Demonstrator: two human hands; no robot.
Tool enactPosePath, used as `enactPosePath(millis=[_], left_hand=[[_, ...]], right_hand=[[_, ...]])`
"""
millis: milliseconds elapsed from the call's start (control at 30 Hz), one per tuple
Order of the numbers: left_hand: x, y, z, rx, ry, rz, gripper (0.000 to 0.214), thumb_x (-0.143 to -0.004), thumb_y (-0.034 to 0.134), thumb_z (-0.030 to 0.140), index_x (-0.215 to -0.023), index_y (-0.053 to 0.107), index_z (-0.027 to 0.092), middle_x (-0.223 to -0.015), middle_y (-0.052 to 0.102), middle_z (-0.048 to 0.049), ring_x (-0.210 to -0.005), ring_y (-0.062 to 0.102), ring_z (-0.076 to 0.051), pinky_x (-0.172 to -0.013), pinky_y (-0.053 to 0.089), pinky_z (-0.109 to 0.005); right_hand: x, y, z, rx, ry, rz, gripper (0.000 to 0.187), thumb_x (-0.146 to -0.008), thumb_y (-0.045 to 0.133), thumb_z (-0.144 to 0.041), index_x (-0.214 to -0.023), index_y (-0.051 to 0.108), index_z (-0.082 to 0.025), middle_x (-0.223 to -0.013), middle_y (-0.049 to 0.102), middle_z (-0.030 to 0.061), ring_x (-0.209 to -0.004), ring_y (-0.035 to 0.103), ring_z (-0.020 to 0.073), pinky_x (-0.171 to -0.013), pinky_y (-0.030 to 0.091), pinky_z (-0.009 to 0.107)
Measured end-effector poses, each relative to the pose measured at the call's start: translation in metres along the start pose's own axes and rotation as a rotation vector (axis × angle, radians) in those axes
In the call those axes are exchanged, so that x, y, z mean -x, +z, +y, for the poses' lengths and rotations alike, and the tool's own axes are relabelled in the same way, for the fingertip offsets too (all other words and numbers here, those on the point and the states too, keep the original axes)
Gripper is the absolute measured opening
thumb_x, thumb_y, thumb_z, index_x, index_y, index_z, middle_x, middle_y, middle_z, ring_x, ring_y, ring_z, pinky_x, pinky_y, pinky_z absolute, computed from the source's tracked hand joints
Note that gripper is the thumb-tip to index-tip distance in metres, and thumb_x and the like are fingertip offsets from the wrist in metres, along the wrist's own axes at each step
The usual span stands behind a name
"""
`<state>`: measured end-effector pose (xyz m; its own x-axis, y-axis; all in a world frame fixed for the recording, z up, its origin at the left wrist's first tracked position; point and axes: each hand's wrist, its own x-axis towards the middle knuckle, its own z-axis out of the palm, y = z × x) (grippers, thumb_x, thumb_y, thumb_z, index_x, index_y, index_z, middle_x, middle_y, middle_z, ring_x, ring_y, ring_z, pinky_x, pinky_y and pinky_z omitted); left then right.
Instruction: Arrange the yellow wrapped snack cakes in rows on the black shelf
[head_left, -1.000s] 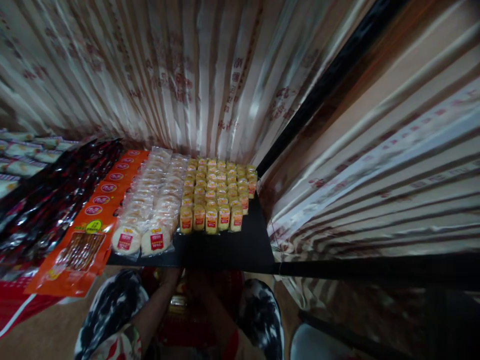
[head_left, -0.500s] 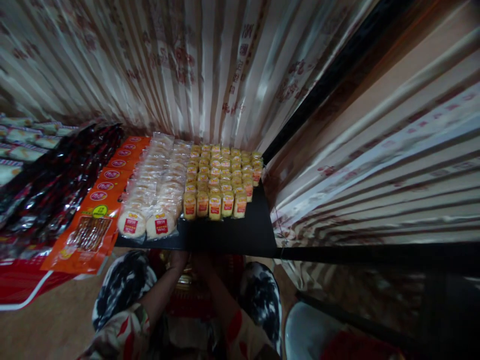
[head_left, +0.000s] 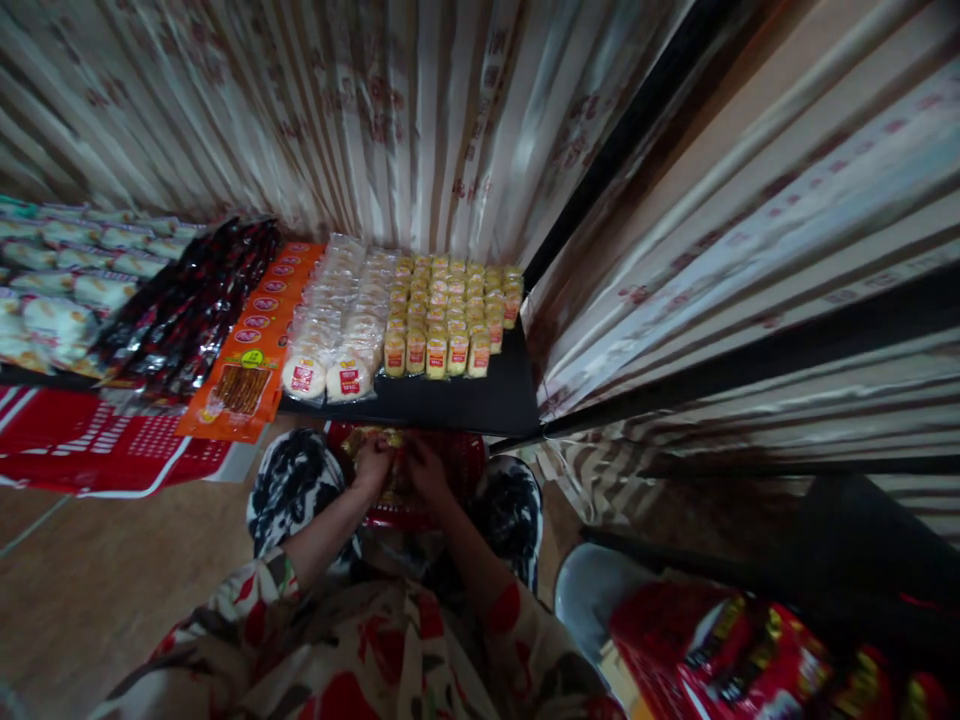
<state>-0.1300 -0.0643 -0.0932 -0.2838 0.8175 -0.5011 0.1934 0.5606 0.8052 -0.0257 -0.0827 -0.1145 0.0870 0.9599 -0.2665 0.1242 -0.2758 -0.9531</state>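
- head view: the bench (head_left: 480, 397) has a black top, which shows in front of the yellow packs (head_left: 436, 352) at its right end.
- the yellow packs stand in close rows; just left of them lie two rows of white biscuits (head_left: 350, 377) in clear wrap.
- further left come an orange strip (head_left: 251, 345), a heap of dark packs (head_left: 199, 310) and many white packs (head_left: 112, 290).
- a red sheet (head_left: 82, 445) with white print hangs below the bench's front edge at left.
- pale pleated curtains (head_left: 420, 130) with reddish print rise behind the bench and along its right; a black post (head_left: 600, 190) slants between.
- the floor (head_left: 135, 570) is brown; the room is dim.
- at lower right, red packs (head_left: 757, 655) lie near a pale rounded seat (head_left: 596, 585).
- below the bench, between the knees, a red container (head_left: 469, 462) holds gold packets (head_left: 391, 438).
- the left hand (head_left: 374, 463) and right hand (head_left: 426, 470) are over it, fingers bent; i cannot tell whether they grip a packet.
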Motion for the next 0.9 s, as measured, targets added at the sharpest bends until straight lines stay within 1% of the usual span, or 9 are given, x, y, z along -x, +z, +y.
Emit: enactPosePath(millis=[100,233,300,400,533,633,700,800,900], left_hand=[[0.016,-0.005,0.007,0.162,-0.03,-0.013,0.019,-0.065,0.051,0.01,-0.083,0.051,0.016,-0.065,0.052,0.0048,-0.055,0.051,-0.007,-0.055,0.041,-0.017],[0.035,-0.012,0.022,0.29,-0.027,-0.082,0.019,-0.063,0.055,0.011,-0.08,0.047,0.016,-0.06,0.047,0.0073,-0.047,0.047,-0.005,-0.05,0.04,-0.016],[0.044,-0.015,0.031,0.335,-0.013,-0.121,0.02,-0.064,0.056,0.012,-0.081,0.047,0.017,-0.059,0.046,0.0078,-0.045,0.047,-0.005,-0.05,0.042,-0.017],[0.055,-0.017,0.047,0.387,-0.009,-0.139,0.024,-0.064,0.058,0.013,-0.085,0.048,0.016,-0.065,0.05,0.0056,-0.05,0.052,-0.005,-0.053,0.046,-0.019],[0.068,-0.016,0.068,0.489,0.003,-0.163,0.04,-0.064,0.058,0.009,-0.102,0.048,0.016,-0.07,0.052,0.0038,-0.058,0.056,-0.006,-0.058,0.05,-0.02],[0.076,-0.013,0.079,0.554,0.039,-0.216,0.04,-0.064,0.057,0.009,-0.103,0.05,0.017,-0.071,0.054,0.0027,-0.06,0.057,-0.007,-0.059,0.05,-0.02],[0.081,-0.011,0.084,0.563,0.053,-0.257,0.036,-0.063,0.057,0.011,-0.099,0.052,0.017,-0.075,0.057,0.0018,-0.064,0.058,-0.007,-0.061,0.05,-0.02],[0.083,-0.009,0.089,0.52,0.094,-0.311,0.037,-0.061,0.061,0.016,-0.097,0.051,0.018,-0.071,0.057,0.0036,-0.064,0.057,-0.008,-0.062,0.048,-0.019],[0.081,-0.009,0.095,0.412,0.178,-0.351,0.036,-0.06,0.064,0.025,-0.094,0.053,0.016,-0.069,0.057,0.0036,-0.062,0.056,-0.008,-0.06,0.046,-0.02]], right_hand=[[0.011,-0.008,-0.009,-0.074,-0.026,-0.004,0.037,-0.068,0.047,-0.016,-0.102,0.061,-0.018,-0.104,0.066,0.0057,-0.097,0.062,0.0162,-0.091,0.045,0.036],[0.022,-0.021,-0.026,-0.111,-0.097,-0.012,0.033,-0.069,0.05,-0.019,-0.099,0.062,-0.018,-0.104,0.067,0.0059,-0.098,0.062,0.0172,-0.093,0.044,0.038],[0.026,-0.028,-0.037,-0.105,-0.135,-0.019,0.03,-0.069,0.052,-0.021,-0.097,0.063,-0.018,-0.102,0.067,0.0059,-0.096,0.062,0.0176,-0.091,0.046,0.038],[0.033,-0.038,-0.052,-0.139,-0.159,-0.011,0.027,-0.07,0.055,-0.025,-0.094,0.064,-0.019,-0.096,0.069,0.0052,-0.088,0.065,0.0178,-0.084,0.05,0.036],[0.04,-0.05,-0.066,-0.244,-0.13,0.03,0.032,-0.069,0.061,-0.031,-0.098,0.062,-0.019,-0.1,0.068,0.0065,-0.087,0.065,0.019,-0.077,0.053,0.036],[0.041,-0.056,-0.073,-0.345,-0.061,0.045,0.041,-0.068,0.063,-0.034,-0.105,0.057,-0.017,-0.1,0.067,0.008,-0.084,0.066,0.0189,-0.072,0.054,0.034],[0.039,-0.06,-0.079,-0.397,-0.049,0.107,0.046,-0.066,0.065,-0.033,-0.108,0.054,-0.017,-0.099,0.066,0.0079,-0.082,0.066,0.0184,-0.069,0.055,0.032],[0.034,-0.069,-0.089,-0.414,-0.09,0.202,0.05,-0.065,0.066,-0.032,-0.111,0.05,-0.017,-0.097,0.066,0.0071,-0.082,0.065,0.018,-0.068,0.055,0.031],[0.026,-0.08,-0.098,-0.414,-0.148,0.234,0.053,-0.067,0.064,-0.031,-0.115,0.046,-0.017,-0.098,0.066,0.0075,-0.082,0.065,0.0173,-0.071,0.054,0.031]])
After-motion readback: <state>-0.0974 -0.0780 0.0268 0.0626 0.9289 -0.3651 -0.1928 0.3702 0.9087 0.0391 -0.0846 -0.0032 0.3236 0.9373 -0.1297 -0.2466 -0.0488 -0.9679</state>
